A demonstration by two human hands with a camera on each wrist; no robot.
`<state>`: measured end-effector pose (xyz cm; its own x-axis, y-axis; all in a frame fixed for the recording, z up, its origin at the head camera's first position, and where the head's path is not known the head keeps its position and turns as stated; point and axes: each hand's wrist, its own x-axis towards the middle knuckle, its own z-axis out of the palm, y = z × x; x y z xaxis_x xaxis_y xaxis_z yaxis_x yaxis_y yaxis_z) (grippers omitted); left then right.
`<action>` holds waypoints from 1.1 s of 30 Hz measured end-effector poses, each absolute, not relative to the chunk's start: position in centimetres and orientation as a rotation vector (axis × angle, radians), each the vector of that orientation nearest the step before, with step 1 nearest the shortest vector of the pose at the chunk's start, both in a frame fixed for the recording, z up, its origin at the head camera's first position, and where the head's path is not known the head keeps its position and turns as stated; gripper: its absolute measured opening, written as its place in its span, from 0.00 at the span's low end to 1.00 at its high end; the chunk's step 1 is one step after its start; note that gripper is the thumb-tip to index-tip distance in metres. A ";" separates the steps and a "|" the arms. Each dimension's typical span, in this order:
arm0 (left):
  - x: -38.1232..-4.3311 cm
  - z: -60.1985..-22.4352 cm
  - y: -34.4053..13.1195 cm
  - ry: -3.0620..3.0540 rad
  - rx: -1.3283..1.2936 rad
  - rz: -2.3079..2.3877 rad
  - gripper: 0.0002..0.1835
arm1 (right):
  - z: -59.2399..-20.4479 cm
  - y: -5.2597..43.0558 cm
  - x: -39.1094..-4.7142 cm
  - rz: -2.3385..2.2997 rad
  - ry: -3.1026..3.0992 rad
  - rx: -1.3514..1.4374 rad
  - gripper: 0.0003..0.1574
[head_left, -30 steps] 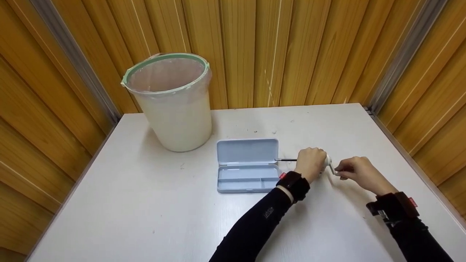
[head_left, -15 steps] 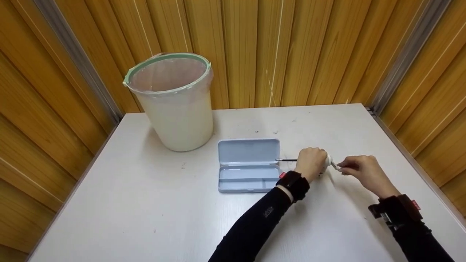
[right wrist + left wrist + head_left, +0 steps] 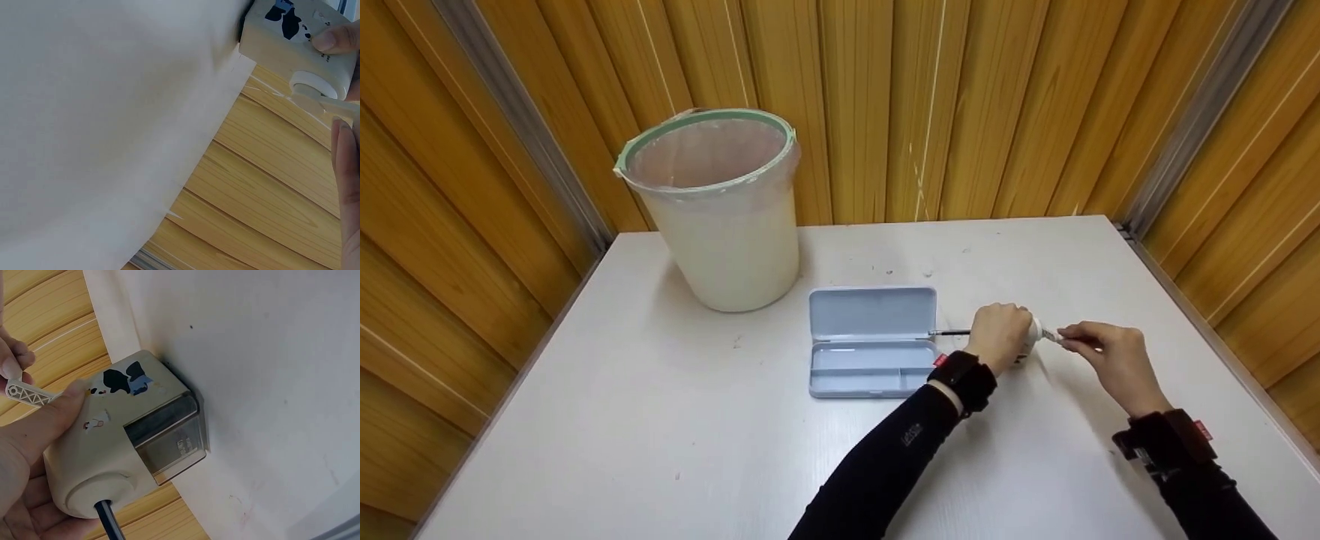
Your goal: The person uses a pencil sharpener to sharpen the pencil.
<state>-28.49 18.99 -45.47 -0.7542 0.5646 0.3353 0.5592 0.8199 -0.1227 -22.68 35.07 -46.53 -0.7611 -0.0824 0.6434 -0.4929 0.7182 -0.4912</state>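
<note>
My left hand grips a white crank pencil sharpener with cow-like dark patches and a clear shavings drawer. A dark pencil sticks out of its front hole; in the head view the pencil points left, over the pencil case's edge. With thumb and fingers, my right hand pinches the end of the crank handle on the sharpener's far side. The right wrist view shows the crank hub and only part of the right hand. Most of the sharpener is hidden by the left hand in the head view.
A light blue pencil case lies with its lid up, left of the sharpener, its compartments bare. Further back on the left stands a lined trash bin with a green rim. Wood-patterned walls enclose the white table.
The crank has swung from pointing down toward the front to a flatter angle, the right hand moving with it. The left hand and sharpener have stayed almost in place.
</note>
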 end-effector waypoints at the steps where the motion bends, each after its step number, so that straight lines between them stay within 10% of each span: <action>1: -28.5 -45.5 19.0 -2.642 -0.849 0.023 0.05 | -46.6 35.1 -22.7 0.897 -2.300 0.437 0.13; 33: -28.5 -45.5 19.1 -2.631 -0.887 0.059 0.05 | -46.3 34.6 -26.3 0.856 -2.263 0.352 0.07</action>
